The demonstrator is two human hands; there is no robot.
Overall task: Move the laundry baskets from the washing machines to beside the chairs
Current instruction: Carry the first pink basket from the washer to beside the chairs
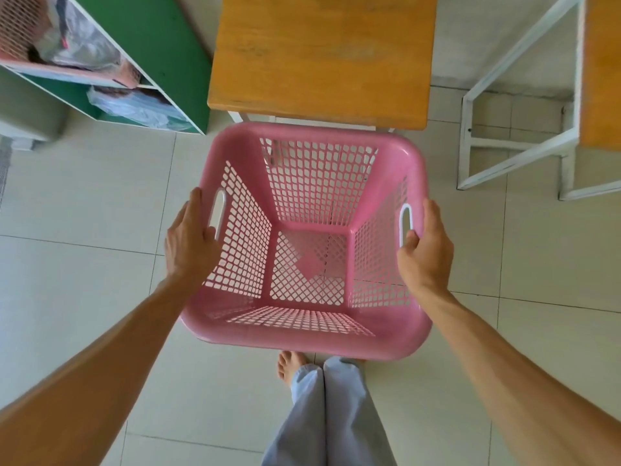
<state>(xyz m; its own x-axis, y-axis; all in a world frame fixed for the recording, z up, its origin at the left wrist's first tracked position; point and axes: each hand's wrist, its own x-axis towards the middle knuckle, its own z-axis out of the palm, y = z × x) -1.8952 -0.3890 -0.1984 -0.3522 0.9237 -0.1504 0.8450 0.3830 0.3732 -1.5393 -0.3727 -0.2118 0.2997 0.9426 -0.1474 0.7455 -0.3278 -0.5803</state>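
**Pink basket held at both sides, in front of the wooden seat**

At the bottom of the view a person's bare foot (289, 364) and pale blue trouser legs (327, 415) are standing on the off-white tiled floor (84, 264), just beneath the near rim of the square pink plastic laundry basket (302, 338). Both forearms are reaching forward and down. The left hand (188, 240) is pressing flat against the basket's left rim beside its slot handle, fingers stretched along the outside. The right hand (425, 250) is gripping the right rim, thumb lying by the slot handle and fingers wrapping the outer edge.

Bare tile is lying open to the left and right of the basket. Its far rim is sitting just short of, or under, the front edge of the orange-brown wooden seat on a white frame (319, 55); whether they are touching cannot be told. The basket is empty, with latticed walls and floor letting the tiles show through, a smooth rolled rim and rounded corners.

Further off on the right, a white metal frame (514, 156) is carrying another wooden top (601, 68). On the far left, a green shelf unit with white edging (148, 38) is holding bagged items and another pink basket (20, 31).
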